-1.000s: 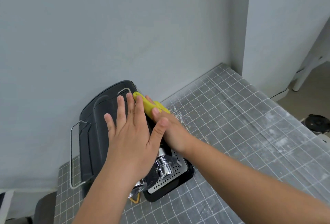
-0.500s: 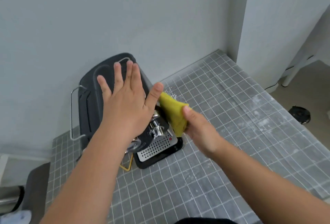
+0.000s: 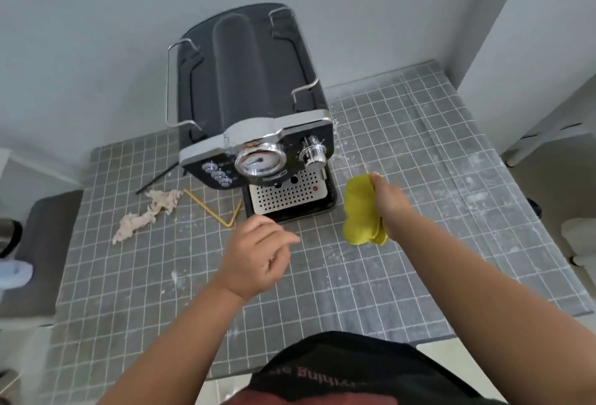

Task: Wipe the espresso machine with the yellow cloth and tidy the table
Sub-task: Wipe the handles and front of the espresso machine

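Note:
A black and chrome espresso machine (image 3: 251, 88) stands at the back of the table against the wall, its drip tray facing me. My right hand (image 3: 388, 203) holds the folded yellow cloth (image 3: 361, 211) just right of the drip tray, above the table and apart from the machine. My left hand (image 3: 258, 253) hovers in front of the drip tray with the fingers loosely curled and nothing in them. A crumpled beige tissue (image 3: 145, 211) and a bent yellow straw (image 3: 214, 208) lie left of the machine's base.
A grey gridded mat (image 3: 403, 275) covers the table, with white powder specks near the machine. A black cord (image 3: 154, 179) runs out at the machine's left. A grey chair seat (image 3: 42, 243) sits beyond the left edge, and white furniture legs stand at the right.
Both hands have come off the machine and pulled back toward me. The right hand lowered the cloth to the machine's right. The view has dropped, now showing the front panel, tissue and straw.

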{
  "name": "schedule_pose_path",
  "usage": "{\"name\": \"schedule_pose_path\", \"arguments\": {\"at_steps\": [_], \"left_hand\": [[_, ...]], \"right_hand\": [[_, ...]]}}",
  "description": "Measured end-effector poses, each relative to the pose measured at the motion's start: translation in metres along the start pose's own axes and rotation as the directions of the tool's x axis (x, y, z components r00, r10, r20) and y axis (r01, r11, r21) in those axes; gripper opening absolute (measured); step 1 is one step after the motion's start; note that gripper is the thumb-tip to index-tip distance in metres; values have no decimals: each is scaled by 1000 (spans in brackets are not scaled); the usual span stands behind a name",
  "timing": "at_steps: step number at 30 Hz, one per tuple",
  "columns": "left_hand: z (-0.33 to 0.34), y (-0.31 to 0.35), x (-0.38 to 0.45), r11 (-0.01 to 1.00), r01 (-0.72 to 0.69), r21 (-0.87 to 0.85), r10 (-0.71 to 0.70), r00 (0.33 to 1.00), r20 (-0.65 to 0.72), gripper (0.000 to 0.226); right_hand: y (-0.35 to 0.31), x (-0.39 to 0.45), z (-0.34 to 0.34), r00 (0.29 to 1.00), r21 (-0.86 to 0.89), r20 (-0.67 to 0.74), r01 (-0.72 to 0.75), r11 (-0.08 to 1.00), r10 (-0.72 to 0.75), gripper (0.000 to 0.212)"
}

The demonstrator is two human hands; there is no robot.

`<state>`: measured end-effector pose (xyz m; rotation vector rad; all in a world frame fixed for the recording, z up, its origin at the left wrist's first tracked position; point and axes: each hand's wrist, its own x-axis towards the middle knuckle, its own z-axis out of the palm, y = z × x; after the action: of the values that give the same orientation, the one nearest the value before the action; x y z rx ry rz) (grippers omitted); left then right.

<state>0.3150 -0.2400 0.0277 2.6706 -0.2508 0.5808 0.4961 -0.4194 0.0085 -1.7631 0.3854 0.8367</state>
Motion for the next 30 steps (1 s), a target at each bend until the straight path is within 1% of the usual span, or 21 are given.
{"name": "schedule_pose_path", "arguments": {"at_steps": [1,2,3,4,5,6,7,9,12,16,19,21,23,25,27,30], "left_hand": [[6,-8,-13,986,164,13,-165,986,34,21],[12,-16,-24,941,338,29,-339,938,65,21],[19,-24,-33,868,496,27,-497,863,89,22],[25,-30,-39,777,629,2,-626,773,103,28],[30,-36,-42,683,730,-37,-723,682,110,36],[35,-41,-44,603,794,-80,-786,608,111,42],[39,-45,-44,548,828,-116,-822,559,108,45],[47,-48,-43,501,852,-153,-848,518,107,50],[53,-47,-39,437,875,-210,-873,468,134,61],[64,-51,-39,356,889,-289,-889,417,188,73],[72,-54,-40,234,888,-395,-910,343,232,74],[74,-55,-38,193,880,-435,-919,317,234,70],[76,-59,-37,197,869,-454,-916,328,230,62],[78,-64,-36,197,862,-467,-912,336,236,57],[77,-66,-33,172,866,-471,-914,318,252,59],[73,-68,-32,196,862,-468,-900,347,262,59]], "right_hand": [[1,-1,3,1000,-31,-7,-7,999,7,59],[2,-1,7,1000,-61,-13,-15,998,14,60],[5,-1,10,1000,-84,-18,-21,996,20,59],[7,-1,13,1000,-104,-20,-25,994,23,59],[9,-1,16,999,-113,-21,-32,993,30,59],[10,-2,19,999,-114,-26,-40,993,37,60],[12,-3,22,998,-105,-30,-50,993,47,59],[15,-3,26,998,-91,-45,-55,994,51,58],[17,-4,32,996,-118,-75,-48,992,40,57],[19,-5,39,995,-131,-94,-35,991,23,56],[21,-7,43,995,-104,-91,-36,994,26,54],[22,-8,45,995,-21,-70,-68,997,66,53],[22,-10,45,994,79,-43,-96,992,100,53],[24,-9,45,993,133,-35,-104,986,110,57],[23,-8,46,994,125,-44,-97,987,103,63],[21,-9,49,995,60,-63,-78,995,82,64]]}}
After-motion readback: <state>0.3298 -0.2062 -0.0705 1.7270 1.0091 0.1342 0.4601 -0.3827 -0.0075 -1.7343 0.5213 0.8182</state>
